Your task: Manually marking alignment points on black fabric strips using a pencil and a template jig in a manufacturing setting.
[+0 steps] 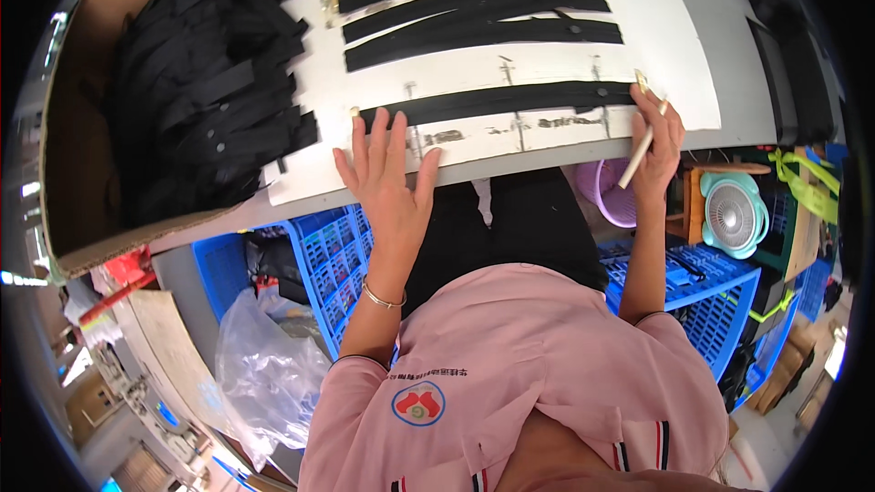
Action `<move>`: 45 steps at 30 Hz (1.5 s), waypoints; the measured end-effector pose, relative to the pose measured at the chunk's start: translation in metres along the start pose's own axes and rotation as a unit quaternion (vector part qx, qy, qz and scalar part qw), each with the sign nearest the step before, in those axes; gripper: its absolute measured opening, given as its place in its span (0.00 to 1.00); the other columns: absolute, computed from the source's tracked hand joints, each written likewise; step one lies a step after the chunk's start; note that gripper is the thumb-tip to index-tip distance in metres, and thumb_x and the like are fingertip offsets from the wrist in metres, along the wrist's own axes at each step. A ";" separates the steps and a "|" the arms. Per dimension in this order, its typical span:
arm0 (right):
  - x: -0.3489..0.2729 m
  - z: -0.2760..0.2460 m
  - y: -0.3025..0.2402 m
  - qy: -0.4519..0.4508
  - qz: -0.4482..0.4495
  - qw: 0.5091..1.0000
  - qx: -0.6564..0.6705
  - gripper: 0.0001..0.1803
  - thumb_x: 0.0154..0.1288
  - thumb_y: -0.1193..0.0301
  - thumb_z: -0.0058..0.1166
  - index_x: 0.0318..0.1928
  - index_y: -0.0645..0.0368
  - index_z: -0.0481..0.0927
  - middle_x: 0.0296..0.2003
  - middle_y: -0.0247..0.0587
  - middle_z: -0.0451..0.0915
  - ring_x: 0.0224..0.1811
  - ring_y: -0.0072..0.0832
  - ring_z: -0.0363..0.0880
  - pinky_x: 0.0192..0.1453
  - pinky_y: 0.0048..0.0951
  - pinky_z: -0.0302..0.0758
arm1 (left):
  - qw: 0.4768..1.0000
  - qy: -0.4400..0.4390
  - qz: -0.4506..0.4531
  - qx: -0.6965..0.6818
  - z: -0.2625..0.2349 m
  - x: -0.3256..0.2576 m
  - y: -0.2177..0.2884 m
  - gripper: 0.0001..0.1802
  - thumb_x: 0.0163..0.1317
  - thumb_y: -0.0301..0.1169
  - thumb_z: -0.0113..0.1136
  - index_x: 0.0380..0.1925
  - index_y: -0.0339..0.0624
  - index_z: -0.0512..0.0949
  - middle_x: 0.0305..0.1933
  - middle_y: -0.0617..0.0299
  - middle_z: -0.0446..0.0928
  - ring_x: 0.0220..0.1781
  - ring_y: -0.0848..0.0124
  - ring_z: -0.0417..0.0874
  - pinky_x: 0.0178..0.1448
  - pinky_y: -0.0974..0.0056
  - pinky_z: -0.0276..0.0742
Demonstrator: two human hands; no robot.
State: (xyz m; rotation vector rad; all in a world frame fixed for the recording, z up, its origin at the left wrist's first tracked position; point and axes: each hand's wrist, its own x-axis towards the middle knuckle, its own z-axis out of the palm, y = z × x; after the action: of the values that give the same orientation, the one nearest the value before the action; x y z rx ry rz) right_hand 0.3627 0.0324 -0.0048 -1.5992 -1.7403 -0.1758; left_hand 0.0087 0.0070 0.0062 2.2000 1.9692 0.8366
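Observation:
A single black fabric strip (501, 102) lies lengthwise across a white board (679, 46) bearing dark marks. My left hand (387, 164) rests on the board with its fingers spread, the fingertips at the strip's left end. At the strip's right end is my right hand (658, 146), its fingers touching the strip's tip beside a small yellowish tab. Held in that same hand is a slim whitish pen-like stick (636, 157), slanting down toward me. A small round dot shows on the strip near its right end.
More black strips (483, 41) lie in rows farther up the board. On the left, a cardboard box (77, 182) holds a heap of black strips (210, 82). Below the table edge are blue plastic crates (333, 264), a purple basket (609, 200) and a turquoise fan (734, 216).

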 end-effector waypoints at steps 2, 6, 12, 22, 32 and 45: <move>-0.001 0.003 0.001 -0.002 0.005 1.000 0.001 0.18 0.69 0.77 0.60 0.58 0.54 0.87 0.52 0.48 0.85 0.61 0.42 0.80 0.70 0.41 0.69 | 1.000 -0.001 -0.002 -0.024 -0.002 -0.002 -0.004 0.33 0.66 0.44 0.69 0.67 0.41 0.76 0.73 0.53 0.72 0.81 0.49 0.61 0.82 0.36 0.40; 0.000 0.004 -0.001 -0.012 0.000 1.000 0.006 0.18 0.70 0.76 0.59 0.59 0.53 0.86 0.53 0.45 0.86 0.61 0.42 0.81 0.70 0.41 0.69 | 1.000 -0.003 -0.001 -0.015 -0.005 -0.007 -0.005 0.32 0.66 0.45 0.69 0.66 0.42 0.76 0.72 0.53 0.73 0.80 0.49 0.63 0.82 0.37 0.42; 0.011 0.005 -0.022 -0.004 0.059 0.997 0.057 0.14 0.80 0.71 0.52 0.61 0.56 0.78 0.52 0.43 0.89 0.58 0.33 0.83 0.72 0.39 0.71 | 0.999 0.016 -0.011 -0.035 -0.005 -0.008 -0.004 0.31 0.66 0.45 0.69 0.66 0.43 0.78 0.71 0.54 0.74 0.79 0.51 0.64 0.81 0.39 0.44; 0.048 0.059 -0.178 -0.215 0.144 0.864 0.432 0.15 0.79 0.67 0.52 0.54 0.62 0.86 0.38 0.40 0.87 0.39 0.19 0.82 0.43 0.22 0.77 | 0.998 0.010 -0.032 -0.046 -0.006 -0.014 -0.005 0.30 0.67 0.41 0.69 0.67 0.47 0.77 0.73 0.58 0.73 0.80 0.54 0.64 0.82 0.43 0.44; 0.038 0.098 -0.193 -0.247 0.116 0.865 0.421 0.11 0.75 0.71 0.57 0.45 0.67 0.87 0.36 0.40 0.87 0.32 0.21 0.82 0.37 0.24 0.76 | 0.998 0.035 -0.028 -0.039 -0.003 -0.013 -0.003 0.28 0.66 0.43 0.68 0.64 0.44 0.79 0.69 0.57 0.75 0.77 0.54 0.67 0.81 0.40 0.46; 0.037 0.093 -0.190 -0.284 0.107 0.854 0.423 0.13 0.77 0.71 0.55 0.40 0.67 0.88 0.25 0.35 0.82 0.27 0.16 0.76 0.32 0.20 0.71 | 0.998 0.038 -0.031 -0.038 -0.001 -0.013 -0.004 0.27 0.66 0.42 0.68 0.63 0.45 0.81 0.69 0.57 0.75 0.78 0.54 0.66 0.81 0.41 0.45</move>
State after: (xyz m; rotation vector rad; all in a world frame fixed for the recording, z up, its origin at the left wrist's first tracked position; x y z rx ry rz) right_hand 0.1545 0.0743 0.0230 -1.1821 -1.6445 1.1305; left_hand 0.0046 -0.0047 0.0013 2.0845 1.9907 0.9828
